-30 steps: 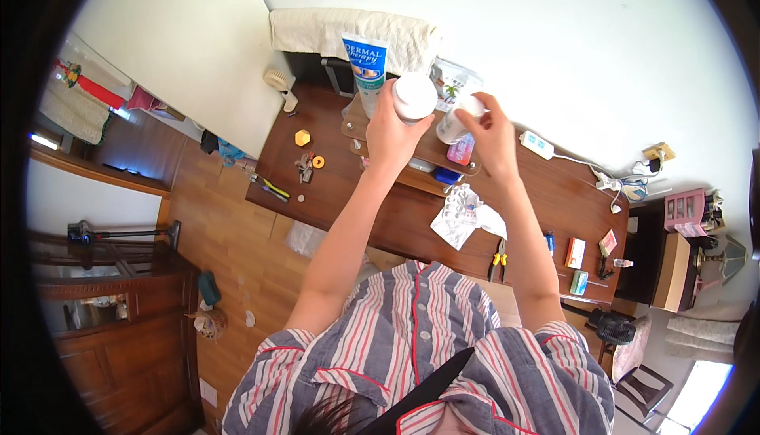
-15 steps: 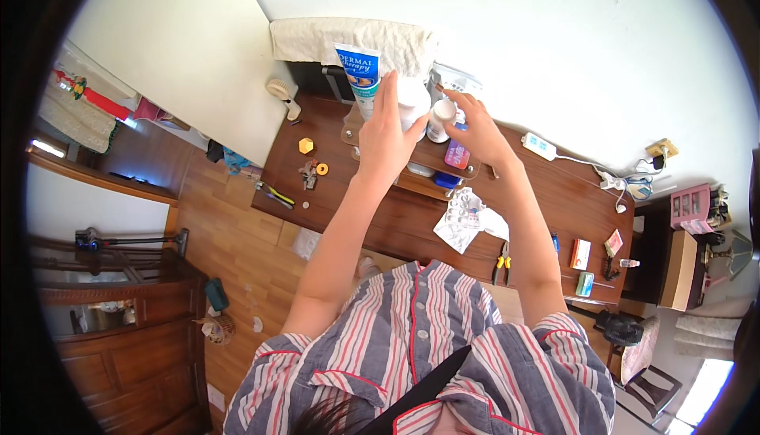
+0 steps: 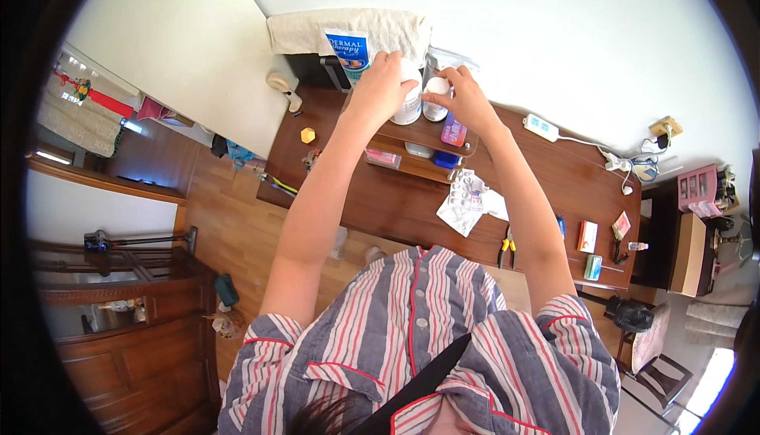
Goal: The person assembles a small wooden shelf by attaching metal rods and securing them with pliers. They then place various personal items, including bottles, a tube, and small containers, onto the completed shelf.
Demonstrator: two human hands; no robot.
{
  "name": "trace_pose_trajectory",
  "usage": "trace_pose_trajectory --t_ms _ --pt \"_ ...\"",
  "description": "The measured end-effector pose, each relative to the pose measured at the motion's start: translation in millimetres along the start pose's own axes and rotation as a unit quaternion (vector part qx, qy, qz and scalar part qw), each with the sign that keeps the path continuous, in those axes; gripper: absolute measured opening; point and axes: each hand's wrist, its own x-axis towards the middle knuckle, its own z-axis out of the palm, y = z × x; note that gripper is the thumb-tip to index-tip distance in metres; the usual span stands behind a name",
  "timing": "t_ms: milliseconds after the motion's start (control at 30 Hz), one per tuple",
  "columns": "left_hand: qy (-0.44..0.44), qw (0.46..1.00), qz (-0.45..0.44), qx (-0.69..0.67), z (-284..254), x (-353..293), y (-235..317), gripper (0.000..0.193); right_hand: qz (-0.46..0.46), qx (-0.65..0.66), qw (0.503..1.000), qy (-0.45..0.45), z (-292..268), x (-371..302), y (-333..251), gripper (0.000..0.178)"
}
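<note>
My left hand (image 3: pixel 380 93) is wrapped around the upper part of a larger white bottle (image 3: pixel 408 109), with the thumb across its near side. Beside it, my right hand (image 3: pixel 470 102) closes its thumb and fingers around a smaller white bottle (image 3: pixel 435 109). Both bottles stand upright on a small wooden shelf (image 3: pixel 408 167) on the desk. A blue and white squeeze tube (image 3: pixel 348 49) rises just behind my left hand, its lower part hidden. A pink and purple box (image 3: pixel 454 130) sits below my right hand.
On the brown desk (image 3: pixel 380 213) lie blister packs (image 3: pixel 467 201), yellow-handled pliers (image 3: pixel 507 246), a yellow hexagonal piece (image 3: pixel 308 135) and small boxes (image 3: pixel 587 237). A hairbrush (image 3: pixel 285 91) leans at the back left. A white power strip (image 3: pixel 541 127) trails cable along the wall.
My left hand has turned inward and its fingers now wrap the larger bottle. My right hand's fingers have closed in around the smaller bottle. The view has shifted slightly.
</note>
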Motion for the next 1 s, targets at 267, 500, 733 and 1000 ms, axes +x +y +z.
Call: trace_pose_trajectory --t_ms 267,500,733,1000 --pt "-0.035 0.999 0.033 0.001 -2 7 -12 0.054 0.044 0.029 0.998 0.022 3 -4 14 0.059" --pt "-0.111 0.993 0.018 -0.033 -12 13 -13 0.053 0.014 0.052 0.998 0.014 11 -7 12 0.057" --pt "-0.083 0.996 0.026 -0.016 -13 12 -10 0.051 0.020 0.061 0.998 0.014 11 -14 8 0.051" --pt "-0.034 0.997 0.062 -0.011 -5 11 -22 0.054 0.102 0.155 0.972 0.145 -1 -30 3 0.045"
